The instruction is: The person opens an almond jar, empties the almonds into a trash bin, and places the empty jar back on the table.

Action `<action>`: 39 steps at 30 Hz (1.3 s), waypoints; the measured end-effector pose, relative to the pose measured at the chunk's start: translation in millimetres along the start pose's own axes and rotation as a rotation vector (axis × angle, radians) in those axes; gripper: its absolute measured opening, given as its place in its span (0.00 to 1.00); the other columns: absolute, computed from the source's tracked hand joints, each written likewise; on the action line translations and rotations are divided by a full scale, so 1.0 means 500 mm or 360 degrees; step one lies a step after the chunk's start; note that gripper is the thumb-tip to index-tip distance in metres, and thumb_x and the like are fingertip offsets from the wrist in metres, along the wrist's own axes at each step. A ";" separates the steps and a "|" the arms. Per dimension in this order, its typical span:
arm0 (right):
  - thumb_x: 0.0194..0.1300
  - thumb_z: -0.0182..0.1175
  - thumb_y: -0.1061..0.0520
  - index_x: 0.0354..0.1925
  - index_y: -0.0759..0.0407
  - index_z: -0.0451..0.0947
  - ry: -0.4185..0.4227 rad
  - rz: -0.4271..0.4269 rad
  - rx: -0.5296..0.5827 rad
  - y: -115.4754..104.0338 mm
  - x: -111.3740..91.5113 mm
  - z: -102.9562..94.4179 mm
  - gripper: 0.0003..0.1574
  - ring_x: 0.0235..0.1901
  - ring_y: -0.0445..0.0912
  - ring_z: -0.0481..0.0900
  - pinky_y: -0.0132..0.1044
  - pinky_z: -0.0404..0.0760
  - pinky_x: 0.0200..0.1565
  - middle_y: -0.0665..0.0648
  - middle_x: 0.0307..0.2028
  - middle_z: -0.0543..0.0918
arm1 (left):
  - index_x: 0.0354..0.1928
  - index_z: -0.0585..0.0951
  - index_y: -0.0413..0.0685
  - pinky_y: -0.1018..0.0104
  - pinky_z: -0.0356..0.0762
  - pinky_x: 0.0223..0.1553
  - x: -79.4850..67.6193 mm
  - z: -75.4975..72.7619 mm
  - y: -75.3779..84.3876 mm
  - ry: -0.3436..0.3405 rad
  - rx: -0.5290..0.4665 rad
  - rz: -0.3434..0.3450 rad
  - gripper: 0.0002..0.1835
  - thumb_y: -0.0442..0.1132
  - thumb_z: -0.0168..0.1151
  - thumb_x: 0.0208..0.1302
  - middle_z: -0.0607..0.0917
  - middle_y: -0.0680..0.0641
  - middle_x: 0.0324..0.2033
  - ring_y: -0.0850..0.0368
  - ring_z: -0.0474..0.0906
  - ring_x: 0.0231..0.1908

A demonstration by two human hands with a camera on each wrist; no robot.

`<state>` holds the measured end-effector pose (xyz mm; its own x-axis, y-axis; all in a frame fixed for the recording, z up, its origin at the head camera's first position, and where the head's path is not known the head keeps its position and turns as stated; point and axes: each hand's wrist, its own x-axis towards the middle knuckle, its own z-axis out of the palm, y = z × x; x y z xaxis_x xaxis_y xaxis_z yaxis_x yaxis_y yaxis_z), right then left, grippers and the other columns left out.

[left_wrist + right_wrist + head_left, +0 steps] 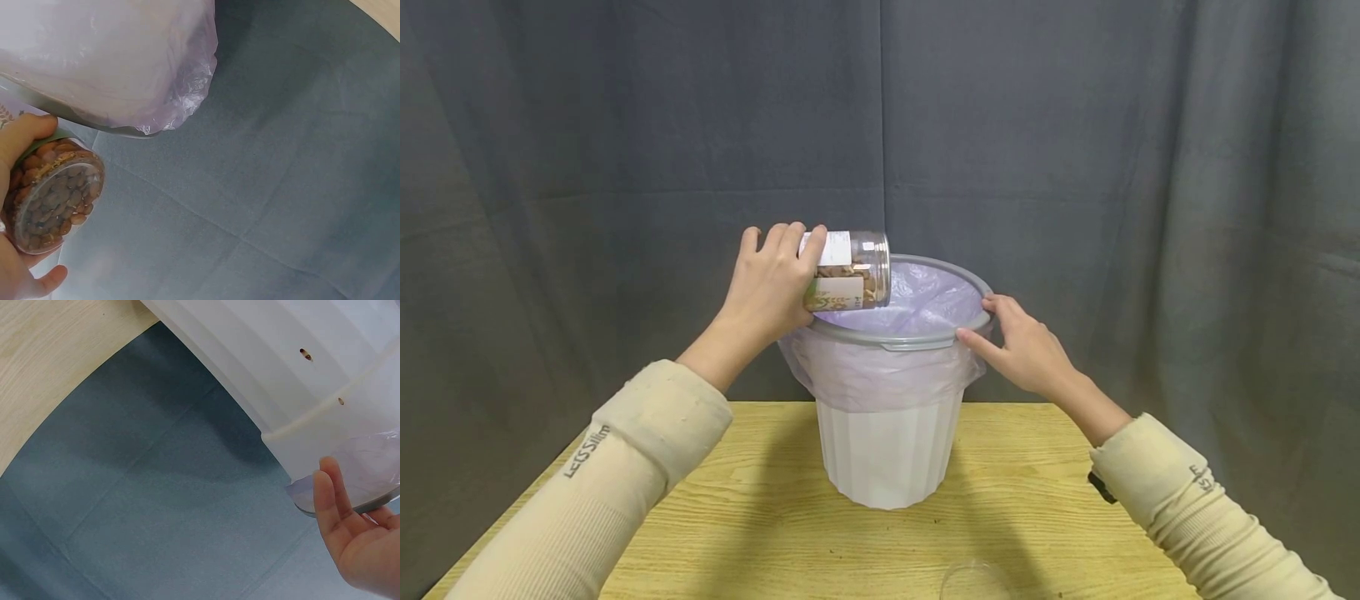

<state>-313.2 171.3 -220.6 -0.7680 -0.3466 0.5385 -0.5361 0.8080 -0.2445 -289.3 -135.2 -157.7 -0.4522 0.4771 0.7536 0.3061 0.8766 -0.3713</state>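
My left hand (775,279) grips a clear jar (871,271) of brown nuts, with white labels on its side. The jar lies on its side above the left rim of a white trash bin (887,450), its mouth pointing right over the opening. In the left wrist view, almond-like nuts show through the jar's base (62,203). A thin lilac bag (917,292) lines the bin and folds over outside, under a grey rim ring (917,342). At the right side, my right hand (1030,346) holds the rim; its fingers lie against the bin's outside in the right wrist view.
The bin stands on a yellow wood-grain table (737,500). Near the front edge of view lies a clear round lid-like piece (976,581), partly cut off. A dark grey curtain (1075,150) hangs behind the table. Small dark specks dot the tabletop.
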 end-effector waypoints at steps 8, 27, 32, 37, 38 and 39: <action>0.61 0.46 0.34 0.61 0.67 0.56 0.0007 -0.0003 0.0000 0.002 0.001 0.002 0.46 0.54 0.58 0.67 0.54 0.69 0.47 0.64 0.58 0.66 | 0.54 0.67 0.37 0.46 0.64 0.43 0.003 0.002 0.003 -0.0029 0.0044 0.0042 0.47 0.41 0.78 0.24 0.74 0.36 0.45 0.41 0.68 0.47; 0.60 0.46 0.33 0.62 0.67 0.56 0.0001 -0.0004 0.0002 0.002 0.000 0.002 0.46 0.54 0.58 0.67 0.54 0.69 0.48 0.63 0.58 0.65 | 0.54 0.67 0.38 0.46 0.64 0.44 0.008 -0.002 0.008 -0.0100 0.0098 0.0058 0.45 0.40 0.76 0.26 0.73 0.36 0.46 0.41 0.68 0.47; 0.60 0.46 0.33 0.61 0.67 0.56 0.0002 -0.0006 0.0001 0.003 0.000 0.003 0.46 0.54 0.58 0.67 0.54 0.68 0.48 0.63 0.58 0.66 | 0.54 0.67 0.38 0.45 0.64 0.44 0.008 -0.003 0.011 -0.0119 0.0125 0.0064 0.46 0.41 0.77 0.25 0.74 0.36 0.46 0.41 0.68 0.47; 0.61 0.46 0.34 0.61 0.68 0.56 0.0005 -0.0016 0.0003 0.003 0.001 0.004 0.46 0.55 0.58 0.66 0.54 0.67 0.49 0.64 0.58 0.65 | 0.53 0.67 0.38 0.46 0.64 0.44 0.009 -0.004 0.011 -0.0116 0.0135 0.0060 0.46 0.41 0.77 0.25 0.74 0.36 0.45 0.42 0.68 0.46; 0.61 0.46 0.34 0.61 0.68 0.56 0.0003 -0.0015 0.0003 0.002 0.001 0.003 0.46 0.55 0.58 0.66 0.54 0.67 0.49 0.64 0.58 0.65 | 0.53 0.67 0.38 0.46 0.64 0.44 0.008 -0.003 0.011 -0.0116 0.0135 0.0059 0.46 0.41 0.77 0.25 0.74 0.36 0.45 0.42 0.68 0.46; 0.61 0.46 0.34 0.61 0.68 0.56 0.0002 -0.0014 0.0004 0.002 0.001 0.003 0.46 0.55 0.58 0.66 0.54 0.67 0.49 0.64 0.58 0.65 | 0.53 0.67 0.38 0.46 0.64 0.43 0.008 -0.003 0.011 -0.0114 0.0134 0.0060 0.45 0.41 0.77 0.25 0.74 0.36 0.45 0.42 0.68 0.46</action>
<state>-314.7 171.3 -222.0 -0.7628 -0.3532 0.5416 -0.5437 0.8037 -0.2416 -288.1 -128.4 -155.8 -0.5010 0.5106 0.6988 0.2543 0.8586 -0.4451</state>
